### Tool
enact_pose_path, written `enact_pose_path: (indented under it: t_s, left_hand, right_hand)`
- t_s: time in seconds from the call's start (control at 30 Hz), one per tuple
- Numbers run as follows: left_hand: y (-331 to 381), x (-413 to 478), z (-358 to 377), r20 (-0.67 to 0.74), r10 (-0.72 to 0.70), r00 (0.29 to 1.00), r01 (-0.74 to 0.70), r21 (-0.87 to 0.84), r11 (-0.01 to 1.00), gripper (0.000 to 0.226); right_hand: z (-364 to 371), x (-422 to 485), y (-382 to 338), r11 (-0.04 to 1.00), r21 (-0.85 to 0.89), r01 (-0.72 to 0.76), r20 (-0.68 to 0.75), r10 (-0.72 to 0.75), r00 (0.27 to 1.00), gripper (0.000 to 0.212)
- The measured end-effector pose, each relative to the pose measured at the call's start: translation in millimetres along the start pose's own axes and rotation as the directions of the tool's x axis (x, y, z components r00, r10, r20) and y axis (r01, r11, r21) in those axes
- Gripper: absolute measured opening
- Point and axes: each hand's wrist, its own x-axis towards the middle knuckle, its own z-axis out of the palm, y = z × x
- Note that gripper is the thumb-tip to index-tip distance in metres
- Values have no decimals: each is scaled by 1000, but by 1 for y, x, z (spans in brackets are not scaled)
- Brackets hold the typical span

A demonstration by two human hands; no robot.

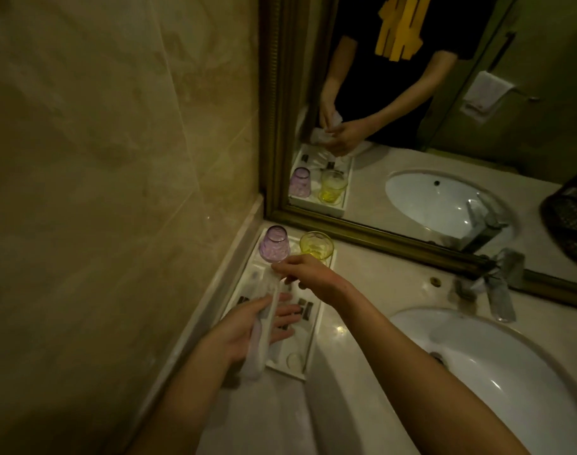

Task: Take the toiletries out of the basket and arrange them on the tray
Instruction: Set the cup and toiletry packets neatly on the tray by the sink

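A white tray (308, 351) lies on the counter against the left wall. At its far end stand a purple glass (274, 249) upside down and a yellow glass (316, 246) upright. Small packets with dark labels (305, 308) lie in the tray. Over the tray I hold a long clear-wrapped toiletry packet (267, 320): my left hand (247, 330) grips its near end, and my right hand (308, 274) pinches its far end near the purple glass. Only a dark mesh basket (572, 221) reflected in the mirror at the right edge is in view.
A white oval sink (497, 372) fills the right of the marble counter, with a chrome tap (500, 287) behind it. A gold-framed mirror (379, 234) runs along the back. The tiled wall bounds the left side.
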Motion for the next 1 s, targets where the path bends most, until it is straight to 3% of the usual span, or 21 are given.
enact_pose_path:
  t_s: [0.1, 0.2, 0.3, 0.4, 0.5, 0.6, 0.8, 0.87, 0.9, 1.0]
  left_hand:
    - [0, 8, 9, 25, 10, 1000, -11, 35, 999, 37]
    - [-2, 15, 18, -49, 61, 997, -53, 145, 988, 35]
    - [-5, 18, 25, -126, 135, 983, -98, 263, 960, 29]
    - [-4, 14, 21, -114, 151, 982, -112, 293, 950, 24]
    - [-6, 11, 7, -138, 173, 975, -119, 335, 935, 24]
    - [-11, 11, -9, -262, 226, 938, -112, 387, 915, 24]
    - [-22, 9, -37, -426, 331, 842, -48, 552, 833, 36]
    - [-26, 3, -42, -419, 407, 812, -24, 672, 740, 28]
    - [-31, -2, -44, -393, 465, 793, 7, 769, 639, 26]
    - [-55, -12, -50, -145, 617, 773, 36, 982, 186, 33]
  right_hand:
    - [-7, 2, -6, 997, -74, 1, -42, -4, 999, 45]
    - [-9, 3, -11, 992, -126, 3, -62, -10, 998, 49]
    - [-8, 2, -15, 976, -217, 33, -73, -50, 996, 28]
    - [-10, 2, -17, 972, -209, 105, -39, -116, 993, 4]
    - [-16, 3, -16, 975, -183, 125, -22, -132, 991, 17]
    - [-17, 8, -7, 969, -207, 136, -30, -145, 989, 29]
    - [-3, 22, 19, 991, -107, 77, -102, -87, 991, 29]
    - [6, 28, 27, 997, -53, 61, -113, -67, 991, 30]
    - [11, 30, 30, 998, -37, 54, -117, -58, 991, 30]
    - [23, 40, 36, 998, -28, 48, -113, -51, 992, 30]
